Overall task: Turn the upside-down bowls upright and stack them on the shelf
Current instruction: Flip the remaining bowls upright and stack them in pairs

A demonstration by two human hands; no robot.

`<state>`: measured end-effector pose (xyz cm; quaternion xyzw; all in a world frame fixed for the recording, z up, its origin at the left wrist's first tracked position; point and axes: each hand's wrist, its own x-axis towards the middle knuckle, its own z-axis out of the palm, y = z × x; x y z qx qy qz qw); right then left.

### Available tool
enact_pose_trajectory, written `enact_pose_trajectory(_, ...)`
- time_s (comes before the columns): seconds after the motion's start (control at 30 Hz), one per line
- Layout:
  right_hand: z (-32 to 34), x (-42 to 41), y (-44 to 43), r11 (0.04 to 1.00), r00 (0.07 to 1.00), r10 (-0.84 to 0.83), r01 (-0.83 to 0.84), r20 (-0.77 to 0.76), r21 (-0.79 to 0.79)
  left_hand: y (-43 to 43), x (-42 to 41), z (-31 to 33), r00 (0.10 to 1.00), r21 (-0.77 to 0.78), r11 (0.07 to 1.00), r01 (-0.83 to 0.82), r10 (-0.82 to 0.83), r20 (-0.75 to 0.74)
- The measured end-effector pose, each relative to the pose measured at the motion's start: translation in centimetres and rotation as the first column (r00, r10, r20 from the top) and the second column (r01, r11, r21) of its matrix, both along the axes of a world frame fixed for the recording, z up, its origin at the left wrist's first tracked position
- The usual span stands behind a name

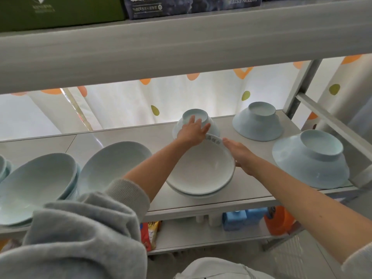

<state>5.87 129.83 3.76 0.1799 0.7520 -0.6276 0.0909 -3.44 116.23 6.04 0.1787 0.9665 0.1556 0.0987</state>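
Note:
A white upright bowl (201, 170) sits nested on another bowl at the middle of the shelf (120, 137). My right hand (241, 156) rests flat against its right rim, fingers apart. Behind it a pale blue bowl (213, 125) stands upside down, and my left hand (193, 131) lies over its side and base, fingers spread around it. Two more pale blue bowls stand upside down: one at the back right (258, 122), one at the front right (311, 160). Upright pale blue bowls are stacked at the left (38, 184) and left of centre (112, 164).
An upper shelf board (181, 43) hangs close above with boxes on it. A metal upright and rail (322, 113) bound the right side. A dotted white curtain (120, 101) hangs behind. Bottles and packets stand on the lower shelf (241, 218).

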Motion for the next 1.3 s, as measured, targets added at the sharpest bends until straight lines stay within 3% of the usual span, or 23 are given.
enact_pose_trajectory(0.13,0.2,0.7,1.1,0.999,0.999,0.037,-0.037,0.023,-0.003,0.2,-3.4,-0.7,0.999,-0.107,0.993,-0.042,0.04,-0.018)
enact_pose_trajectory(0.33,0.6,1.6,3.8,0.999,0.997,-0.026,0.023,0.067,0.039,0.1,-5.8,-1.3,0.994,-0.093,0.994,-0.054,0.045,-0.099)
enact_pose_trajectory(0.53,0.3,2.1,5.9,0.999,0.997,-0.044,0.042,0.068,0.031,1.4,-6.8,-1.0,0.935,-0.389,0.917,0.086,-0.209,-0.286)
enact_pose_trajectory(0.7,0.2,2.2,6.7,0.998,0.996,-0.061,0.059,0.066,0.035,1.8,-7.5,-1.2,0.901,-0.484,0.866,0.126,-0.304,-0.309)
enact_pose_trajectory(0.93,0.0,2.2,7.7,0.995,0.993,-0.094,0.093,0.067,0.019,2.0,-8.2,0.4,0.889,-0.423,0.887,0.183,-0.333,-0.314)
enact_pose_trajectory(1.13,-0.7,1.7,8.4,0.978,0.983,-0.161,0.171,0.091,-0.118,3.3,-7.9,4.2,0.813,-0.319,0.911,0.262,-0.386,-0.436)
enact_pose_trajectory(1.23,-1.4,1.2,8.8,0.925,0.967,-0.233,0.254,0.105,-0.282,4.4,-6.8,6.2,0.766,-0.24,0.915,0.323,-0.402,-0.502)
enact_pose_trajectory(1.3,-1.6,0.7,9.2,0.817,0.946,-0.298,0.321,0.126,-0.48,5.2,-5.8,7.1,0.769,-0.148,0.918,0.367,-0.389,-0.508)
